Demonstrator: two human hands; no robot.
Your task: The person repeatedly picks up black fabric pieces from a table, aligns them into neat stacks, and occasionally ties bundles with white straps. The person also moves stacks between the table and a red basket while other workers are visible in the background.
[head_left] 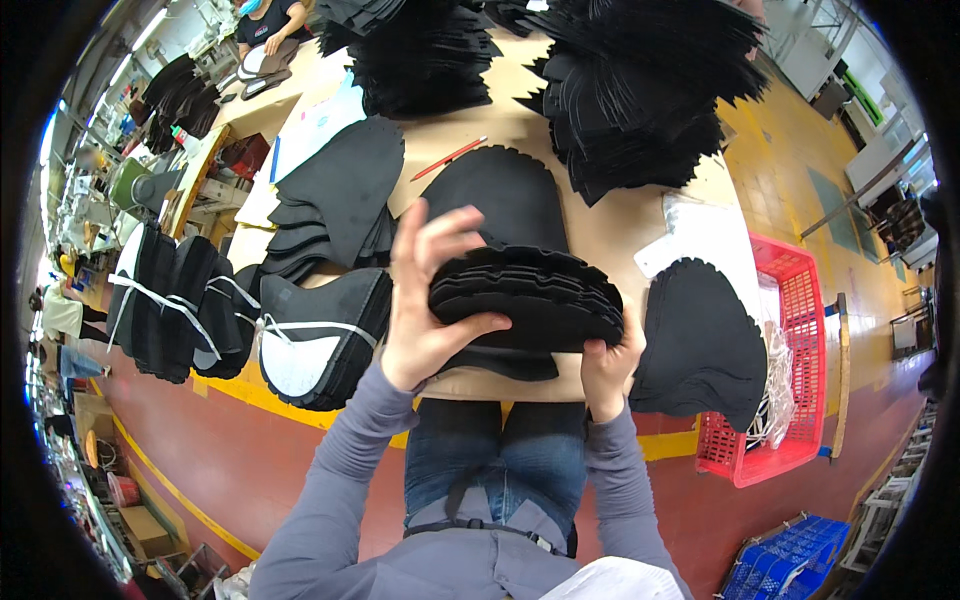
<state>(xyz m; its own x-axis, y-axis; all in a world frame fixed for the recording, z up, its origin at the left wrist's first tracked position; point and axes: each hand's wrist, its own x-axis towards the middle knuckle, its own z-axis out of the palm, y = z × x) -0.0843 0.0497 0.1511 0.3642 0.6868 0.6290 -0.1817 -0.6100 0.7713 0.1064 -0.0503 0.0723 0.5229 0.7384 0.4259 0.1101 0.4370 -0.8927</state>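
Note:
Between my hands stands a tilted stack of black cut sheet pieces (535,310) with scalloped edges, its layers slightly fanned. My left hand (415,310) grips its left end, thumb on the near face and the other fingers raised and spread. At the right end, my right hand (612,362) holds the stack, thumb in front and fingers mostly hidden behind. Beyond it lies another black scalloped piece (500,195) on the table. Part of a black piece (500,362) shows beneath the held stack at the near edge.
Black pieces (345,190) lie fanned at left, near a red pencil (449,158) and tied bundles (325,340). Tall black piles (630,100) stand at the back. A black stack (700,340) overhangs the right edge by a red crate (815,400). Another person (270,30) works far left.

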